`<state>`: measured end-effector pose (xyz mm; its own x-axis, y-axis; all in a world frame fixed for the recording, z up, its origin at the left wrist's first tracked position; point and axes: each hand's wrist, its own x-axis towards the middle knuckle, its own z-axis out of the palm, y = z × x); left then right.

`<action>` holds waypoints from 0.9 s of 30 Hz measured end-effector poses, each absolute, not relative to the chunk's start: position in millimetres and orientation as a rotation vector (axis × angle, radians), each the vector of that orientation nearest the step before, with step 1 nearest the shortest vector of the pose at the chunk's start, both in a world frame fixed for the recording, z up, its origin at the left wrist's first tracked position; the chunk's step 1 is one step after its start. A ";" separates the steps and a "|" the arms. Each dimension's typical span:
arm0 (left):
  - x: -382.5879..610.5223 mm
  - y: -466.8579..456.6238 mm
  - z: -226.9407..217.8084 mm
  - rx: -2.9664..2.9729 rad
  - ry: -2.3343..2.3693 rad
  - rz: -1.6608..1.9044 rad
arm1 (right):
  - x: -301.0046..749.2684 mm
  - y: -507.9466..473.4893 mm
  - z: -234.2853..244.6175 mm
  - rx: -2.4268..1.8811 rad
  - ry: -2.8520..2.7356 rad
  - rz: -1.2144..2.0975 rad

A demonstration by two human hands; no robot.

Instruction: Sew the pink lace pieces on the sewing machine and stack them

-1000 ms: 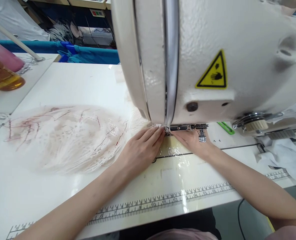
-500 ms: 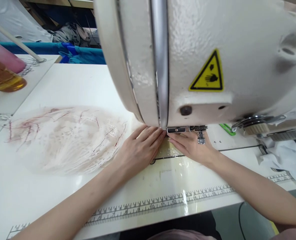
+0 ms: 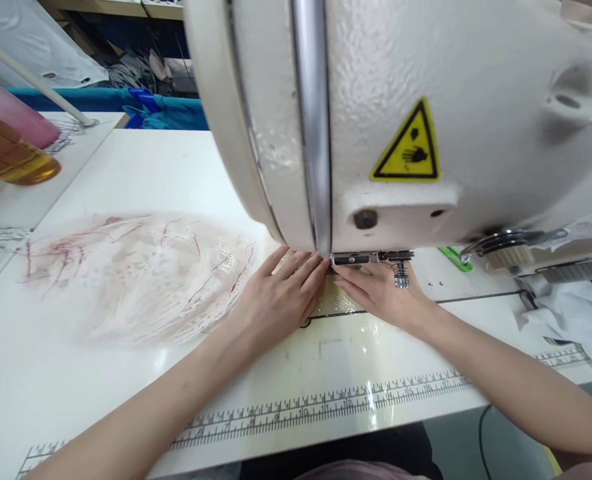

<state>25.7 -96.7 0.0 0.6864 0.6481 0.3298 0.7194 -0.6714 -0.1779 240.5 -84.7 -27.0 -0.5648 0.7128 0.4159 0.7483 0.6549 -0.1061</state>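
My left hand (image 3: 287, 288) lies flat beside the needle area of a sewing machine (image 3: 396, 133), its fingers stretched out and its tips by the presser foot. From the other side my right hand (image 3: 389, 297) reaches in with thumb and fingers extended and slightly apart; the machine's head and a metal guide (image 3: 359, 259) partly cover it. What lies under the fingertips is hidden. To the left of my left hand, a pale, sheer lace fabric (image 3: 151, 280) with dark red threads spreads on the white table (image 3: 166, 167).
A printed ruler scale (image 3: 301, 412) runs along the front edge. Beyond the right hand are a small green tool (image 3: 456, 259) and white cloth (image 3: 571, 313). Pink (image 3: 16, 113) and amber (image 3: 13, 153) thread cones stand at the far left. A yellow warning label (image 3: 410, 143) marks the machine head.
The view has shifted slightly, so the machine sits a little further left in the picture. Both hands keep nearly the same place and pose; the lace fabric looks nearly unchanged.
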 end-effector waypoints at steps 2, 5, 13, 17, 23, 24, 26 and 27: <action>26.4 -96.9 0.1 -2.579 -1.090 -0.355 | 240.1 -83.1 -26.7 -1.095 -2.457 -0.158; 27.8 -97.0 0.3 -2.537 -1.097 -0.355 | 239.0 -82.8 -24.6 -1.057 -2.449 -0.215; 29.9 -96.9 2.2 -2.584 -1.172 -0.346 | 235.8 -85.5 -18.4 -1.155 -2.501 -0.143; 30.0 -97.0 2.1 -2.566 -1.174 -0.326 | 235.8 -87.7 -17.0 -1.162 -2.493 -0.226; 31.2 -97.6 2.0 -2.547 -1.183 -0.296 | 243.1 -90.5 -12.4 -1.180 -2.466 -0.314; 31.2 -97.8 1.9 -2.544 -1.188 -0.292 | 244.3 -90.0 -11.2 -1.194 -2.464 -0.318; 31.1 -98.4 1.7 -2.539 -1.194 -0.283 | 245.9 -88.1 -8.7 -1.215 -2.462 -0.312; 30.8 -98.7 1.6 -2.535 -1.196 -0.280 | 246.3 -86.7 -7.6 -1.222 -2.467 -0.298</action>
